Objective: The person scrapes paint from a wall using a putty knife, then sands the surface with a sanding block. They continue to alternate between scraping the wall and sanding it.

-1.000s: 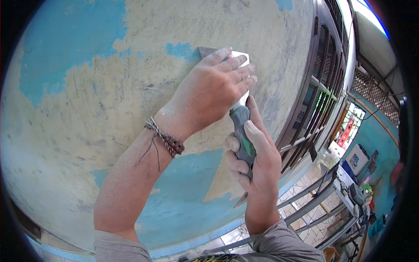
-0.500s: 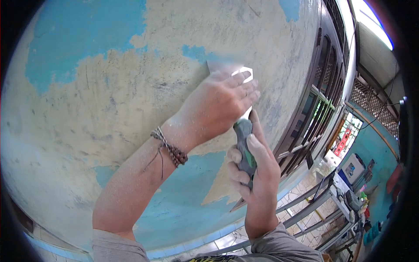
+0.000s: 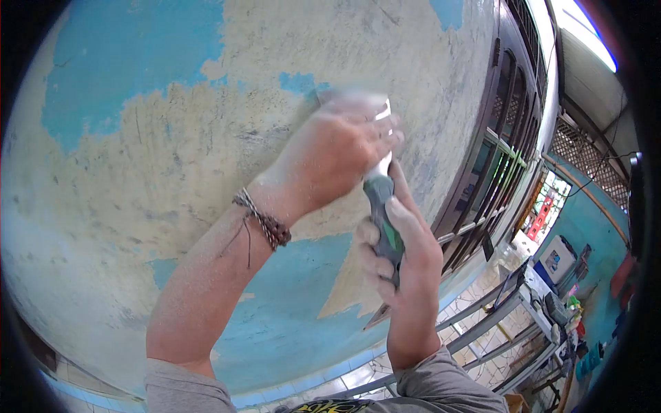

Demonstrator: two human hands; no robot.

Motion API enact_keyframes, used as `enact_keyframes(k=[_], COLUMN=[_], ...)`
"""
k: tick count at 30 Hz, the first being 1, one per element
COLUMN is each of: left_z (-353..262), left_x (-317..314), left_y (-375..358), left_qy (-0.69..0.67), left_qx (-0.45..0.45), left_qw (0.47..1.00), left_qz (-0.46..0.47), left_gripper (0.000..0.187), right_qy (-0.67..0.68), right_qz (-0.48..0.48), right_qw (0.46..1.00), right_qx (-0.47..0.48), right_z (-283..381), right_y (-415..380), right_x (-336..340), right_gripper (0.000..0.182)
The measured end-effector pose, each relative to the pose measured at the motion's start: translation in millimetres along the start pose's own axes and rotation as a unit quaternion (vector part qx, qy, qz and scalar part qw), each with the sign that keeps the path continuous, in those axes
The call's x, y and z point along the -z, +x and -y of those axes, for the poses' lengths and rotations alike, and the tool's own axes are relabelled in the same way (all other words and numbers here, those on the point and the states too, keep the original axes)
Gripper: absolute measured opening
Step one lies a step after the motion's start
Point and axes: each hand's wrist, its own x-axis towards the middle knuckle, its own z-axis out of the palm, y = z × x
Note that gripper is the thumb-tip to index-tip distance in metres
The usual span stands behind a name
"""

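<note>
Against the peeling wall [image 3: 172, 158], the right hand [image 3: 403, 265] grips the scraper [image 3: 382, 206] handle, fingers closed; the left hand [image 3: 337, 148] presses flat on its blade.

Bright, even daylight from the upper right, blown out at that corner. Heavy fisheye bending with black vignette all round. Motion blur on the left hand [image 3: 337, 148] and scraper blade [image 3: 358, 103].

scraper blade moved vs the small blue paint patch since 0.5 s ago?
Yes. The scraper blade, pressed by the left hand, has slid up the wall, closer to the small blue patch. The right hand grips the handle.
</note>
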Motion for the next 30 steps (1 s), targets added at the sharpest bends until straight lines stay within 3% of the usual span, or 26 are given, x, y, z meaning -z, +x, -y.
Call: enact_keyframes(k=[22,30], left_z=[-1.4,-10.2], left_x=[1.1,-3.1], left_y=[11.0,0.0], left_qy=[0.020,0.000], left_qx=[0.009,0.010], left_qw=[1.000,1.000], left_qz=[0.011,0.010], left_gripper=[0.033,0.036], right_qy=[0.019,0.022], right_qz=[-0.004,0.034], right_qw=[1.000,0.999], right_qx=[0.010,-0.003], right_z=[9.5,-1.4], right_y=[1.9,-3.3], right_x=[0.3,14.7], right_gripper=[0.062,0.062])
